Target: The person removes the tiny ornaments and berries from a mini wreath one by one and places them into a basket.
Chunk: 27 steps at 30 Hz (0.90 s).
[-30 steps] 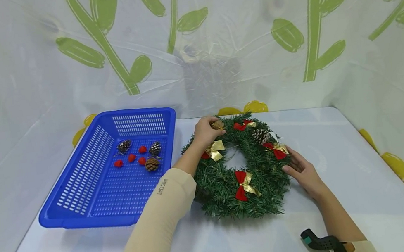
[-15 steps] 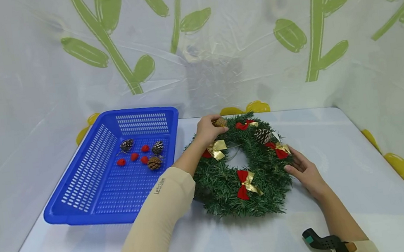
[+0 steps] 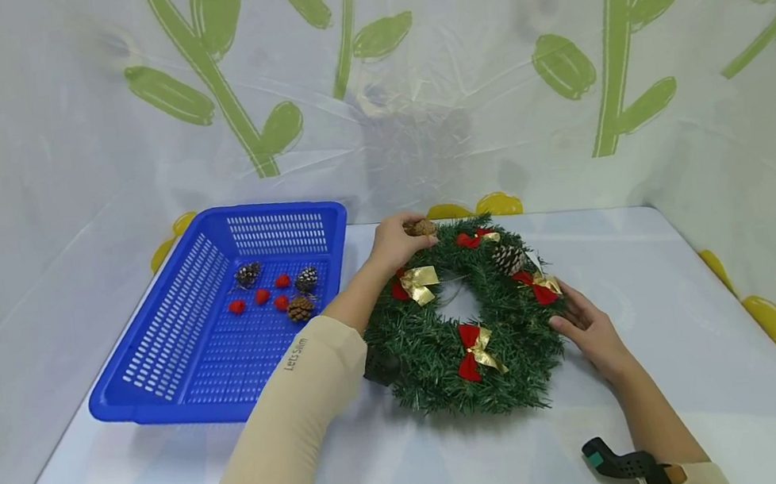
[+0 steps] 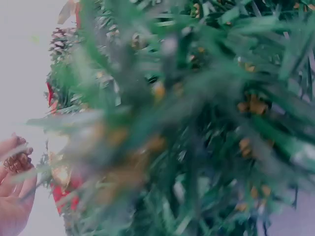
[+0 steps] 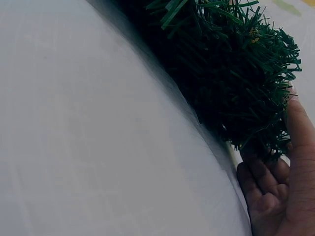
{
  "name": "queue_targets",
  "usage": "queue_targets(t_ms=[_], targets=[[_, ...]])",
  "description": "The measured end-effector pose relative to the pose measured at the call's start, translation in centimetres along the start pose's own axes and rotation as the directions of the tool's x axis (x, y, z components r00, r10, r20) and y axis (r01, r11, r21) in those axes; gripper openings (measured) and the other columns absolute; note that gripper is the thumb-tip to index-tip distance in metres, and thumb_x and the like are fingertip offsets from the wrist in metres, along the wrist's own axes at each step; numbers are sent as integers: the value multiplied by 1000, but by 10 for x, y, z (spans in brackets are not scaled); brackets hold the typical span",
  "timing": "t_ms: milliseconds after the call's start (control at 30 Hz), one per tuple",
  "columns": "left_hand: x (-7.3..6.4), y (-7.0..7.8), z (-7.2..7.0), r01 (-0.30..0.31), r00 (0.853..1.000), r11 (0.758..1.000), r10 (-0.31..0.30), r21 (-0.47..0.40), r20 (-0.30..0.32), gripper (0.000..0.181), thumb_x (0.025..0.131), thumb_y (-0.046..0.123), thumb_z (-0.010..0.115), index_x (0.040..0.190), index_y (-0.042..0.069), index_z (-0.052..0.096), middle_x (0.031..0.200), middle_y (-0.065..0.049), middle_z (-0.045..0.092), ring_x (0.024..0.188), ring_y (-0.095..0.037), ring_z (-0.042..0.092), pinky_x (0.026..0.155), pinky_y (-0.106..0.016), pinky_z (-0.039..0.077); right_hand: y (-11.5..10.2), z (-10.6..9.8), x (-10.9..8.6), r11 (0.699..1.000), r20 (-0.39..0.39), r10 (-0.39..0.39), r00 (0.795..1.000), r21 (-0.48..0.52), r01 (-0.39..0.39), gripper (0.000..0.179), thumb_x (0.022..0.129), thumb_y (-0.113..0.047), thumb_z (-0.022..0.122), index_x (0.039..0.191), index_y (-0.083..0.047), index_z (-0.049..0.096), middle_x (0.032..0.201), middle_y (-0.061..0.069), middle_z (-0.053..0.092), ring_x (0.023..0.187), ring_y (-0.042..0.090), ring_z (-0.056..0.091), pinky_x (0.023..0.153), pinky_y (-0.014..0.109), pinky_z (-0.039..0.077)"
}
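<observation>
A green wreath (image 3: 432, 373) lies on the table with red and gold bows on it, one of them a bow (image 3: 472, 352) at the near side. My left hand (image 3: 394, 246) pinches a brown pine cone (image 3: 423, 227) over the wreath's far left part. In the left wrist view the same pine cone (image 4: 18, 160) shows between thumb and fingers, while blurred needles fill most of the picture. My right hand (image 3: 596, 336) grips the wreath's right edge, thumb (image 5: 301, 125) outside and fingers (image 5: 261, 179) curled underneath. A white-tipped pine cone (image 3: 507, 258) sits on the wreath's upper right.
Left of the wreath stands a blue plastic basket (image 3: 178, 414). Inside it lie several small red balls (image 3: 262, 296), a brown pine cone (image 3: 300, 309) and two white-tipped cones (image 3: 306, 278). A flower-printed sheet (image 3: 473, 104) hangs behind the table (image 3: 649, 260).
The view has shifted slightly, so the basket and wreath appear a little farther right. My left hand has risen slightly with the pine cone; my right hand keeps its grip on the wreath.
</observation>
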<state>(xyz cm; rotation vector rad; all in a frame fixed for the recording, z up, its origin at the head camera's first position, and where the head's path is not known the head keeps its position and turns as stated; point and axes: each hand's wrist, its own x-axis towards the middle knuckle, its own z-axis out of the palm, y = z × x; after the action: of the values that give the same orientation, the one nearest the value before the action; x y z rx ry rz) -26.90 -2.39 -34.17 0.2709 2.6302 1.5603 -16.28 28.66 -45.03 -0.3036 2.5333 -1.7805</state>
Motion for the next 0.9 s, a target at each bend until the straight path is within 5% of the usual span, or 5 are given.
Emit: queue_targets(t_ms=[600, 733, 900], targets=[[-8, 18, -30, -76, 984, 996, 66, 51, 165, 45, 93, 7, 59, 136, 1, 48, 132, -18, 53, 122, -31, 51, 94, -37, 48, 2, 0, 1, 1000, 0, 8, 1000, -13, -8, 69, 97, -15, 54, 153, -14, 15, 153, 25, 18, 135, 48, 24, 89, 1, 34], [-8, 15, -39, -110, 960, 993, 98, 31, 261, 46, 93, 7, 59, 137, 1, 47, 137, -17, 49, 123, -30, 50, 97, -38, 46, 1, 0, 1, 1000, -1, 7, 1000, -10, -7, 69, 97, -15, 55, 153, -13, 15, 154, 25, 18, 136, 47, 23, 89, 1, 34], [-7, 11, -49, -164, 908, 986, 152, -1, 391, 46, 93, 9, 60, 137, 2, 49, 138, -16, 49, 122, -28, 50, 98, -42, 45, 2, -1, 0, 1000, -1, 6, 1000, -15, -6, 69, 97, -14, 54, 153, -12, 14, 153, 25, 18, 136, 48, 23, 88, 1, 33]])
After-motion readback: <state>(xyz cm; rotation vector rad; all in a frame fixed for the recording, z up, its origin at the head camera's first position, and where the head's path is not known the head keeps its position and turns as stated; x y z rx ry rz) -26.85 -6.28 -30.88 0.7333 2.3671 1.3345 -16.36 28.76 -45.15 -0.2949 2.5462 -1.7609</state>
